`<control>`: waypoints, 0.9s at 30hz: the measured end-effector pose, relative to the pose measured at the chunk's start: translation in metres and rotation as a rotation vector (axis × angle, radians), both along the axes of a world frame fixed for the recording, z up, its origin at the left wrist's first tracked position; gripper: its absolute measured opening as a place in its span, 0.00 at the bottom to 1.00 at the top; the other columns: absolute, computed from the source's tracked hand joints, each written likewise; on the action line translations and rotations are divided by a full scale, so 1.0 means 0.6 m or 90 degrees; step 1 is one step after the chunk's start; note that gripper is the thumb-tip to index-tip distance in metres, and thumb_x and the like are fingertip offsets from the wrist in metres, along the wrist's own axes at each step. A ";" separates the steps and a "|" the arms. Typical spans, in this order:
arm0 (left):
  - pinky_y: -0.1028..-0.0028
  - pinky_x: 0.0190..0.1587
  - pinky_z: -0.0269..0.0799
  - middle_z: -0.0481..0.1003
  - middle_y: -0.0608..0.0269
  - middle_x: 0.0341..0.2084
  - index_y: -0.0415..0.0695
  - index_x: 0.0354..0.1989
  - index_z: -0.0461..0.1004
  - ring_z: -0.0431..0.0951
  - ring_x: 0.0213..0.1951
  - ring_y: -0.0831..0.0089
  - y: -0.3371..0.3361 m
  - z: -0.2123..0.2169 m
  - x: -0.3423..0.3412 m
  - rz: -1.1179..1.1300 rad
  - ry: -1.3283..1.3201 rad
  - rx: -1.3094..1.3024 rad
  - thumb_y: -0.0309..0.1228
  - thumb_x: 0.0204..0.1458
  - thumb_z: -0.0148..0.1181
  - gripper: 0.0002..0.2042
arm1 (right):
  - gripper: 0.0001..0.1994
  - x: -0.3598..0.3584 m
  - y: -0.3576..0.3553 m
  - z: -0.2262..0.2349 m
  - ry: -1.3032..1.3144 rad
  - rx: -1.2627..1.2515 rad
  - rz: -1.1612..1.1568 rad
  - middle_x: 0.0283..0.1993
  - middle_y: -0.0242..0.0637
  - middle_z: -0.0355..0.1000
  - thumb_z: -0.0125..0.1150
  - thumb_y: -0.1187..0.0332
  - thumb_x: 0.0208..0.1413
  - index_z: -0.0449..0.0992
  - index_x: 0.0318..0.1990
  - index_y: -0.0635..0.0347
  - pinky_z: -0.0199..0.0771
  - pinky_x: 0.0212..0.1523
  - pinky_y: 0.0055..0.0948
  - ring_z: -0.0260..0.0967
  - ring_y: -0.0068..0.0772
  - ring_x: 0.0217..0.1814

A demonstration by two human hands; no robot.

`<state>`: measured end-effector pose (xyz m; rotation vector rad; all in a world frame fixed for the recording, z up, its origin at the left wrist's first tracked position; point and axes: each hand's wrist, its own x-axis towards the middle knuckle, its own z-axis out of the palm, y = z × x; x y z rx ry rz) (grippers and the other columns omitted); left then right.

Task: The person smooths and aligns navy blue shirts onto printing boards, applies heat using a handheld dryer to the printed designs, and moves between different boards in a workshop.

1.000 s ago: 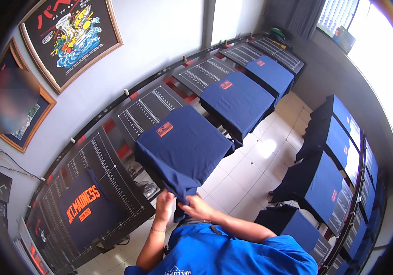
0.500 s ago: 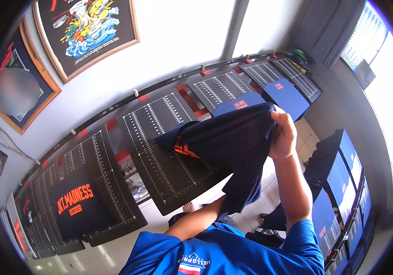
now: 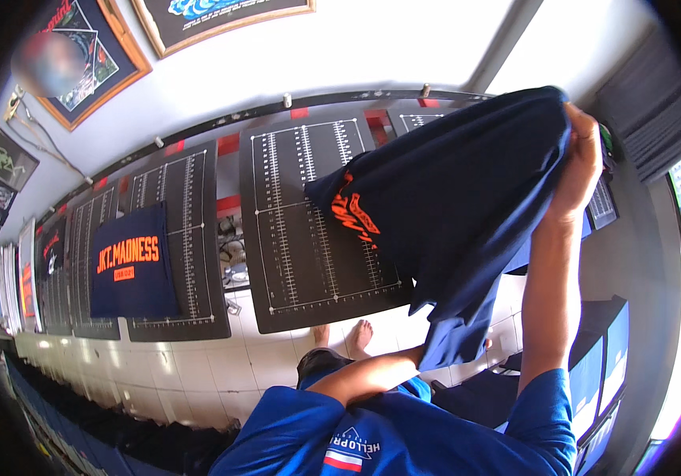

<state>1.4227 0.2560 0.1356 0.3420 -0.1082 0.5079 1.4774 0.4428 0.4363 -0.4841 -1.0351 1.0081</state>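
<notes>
In the head view, a navy shirt (image 3: 467, 206) with orange print is held up in the air, above and in front of a black gridded platen (image 3: 309, 230) that lies bare beneath it. The shirt hangs in loose folds and is judged to be light, soft and limp, with no stiffness of its own; it will sag wherever it is not supported and is not fragile. It is best taken at a hem or shoulder edge, with the cloth pinched between thumb and fingers at two points set well apart, so that it spreads flat.

The right hand (image 3: 579, 159) is raised high and is closed around the top edge of the shirt, the fingers wrapped over the bunched cloth. The left hand is hidden behind the lower part of the shirt; only the left forearm (image 3: 364, 377) is seen reaching under the hanging cloth, so its grip cannot be told.

To the left, a second platen (image 3: 190, 238) carries another navy shirt (image 3: 132, 274) laid flat, print upward. Framed posters (image 3: 86, 63) hang on the wall above the row.
</notes>
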 end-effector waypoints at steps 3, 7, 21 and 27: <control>0.74 0.51 0.71 0.67 0.49 0.53 0.35 0.61 0.57 0.74 0.47 0.69 0.010 -0.005 0.012 0.010 0.000 0.017 0.43 0.62 0.45 0.26 | 0.13 0.040 0.021 0.020 -0.001 0.011 0.022 0.33 0.40 0.75 0.47 0.67 0.59 0.76 0.36 0.67 0.73 0.44 0.28 0.72 0.30 0.35; 0.73 0.59 0.66 0.62 0.49 0.58 0.36 0.63 0.54 0.68 0.55 0.67 0.018 -0.033 0.009 -0.136 -0.124 -0.257 0.38 0.61 0.47 0.26 | 0.16 0.126 0.047 0.052 -0.043 0.082 -0.077 0.37 0.44 0.76 0.43 0.64 0.61 0.75 0.40 0.68 0.75 0.44 0.30 0.75 0.33 0.37; 0.68 0.54 0.68 0.73 0.52 0.47 0.34 0.52 0.68 0.74 0.48 0.67 0.142 0.446 -0.514 1.149 0.439 0.327 0.33 0.54 0.57 0.20 | 0.19 0.174 -0.101 0.119 -0.255 0.372 -0.413 0.46 0.42 0.74 0.49 0.59 0.60 0.74 0.49 0.65 0.71 0.52 0.31 0.72 0.33 0.46; 0.71 0.59 0.60 0.72 0.57 0.51 0.36 0.53 0.70 0.70 0.54 0.70 0.298 0.634 -0.625 1.150 0.506 0.410 0.38 0.57 0.55 0.20 | 0.19 0.175 0.035 0.177 -0.246 0.047 -0.398 0.45 0.41 0.75 0.50 0.59 0.60 0.73 0.50 0.65 0.71 0.51 0.29 0.72 0.31 0.45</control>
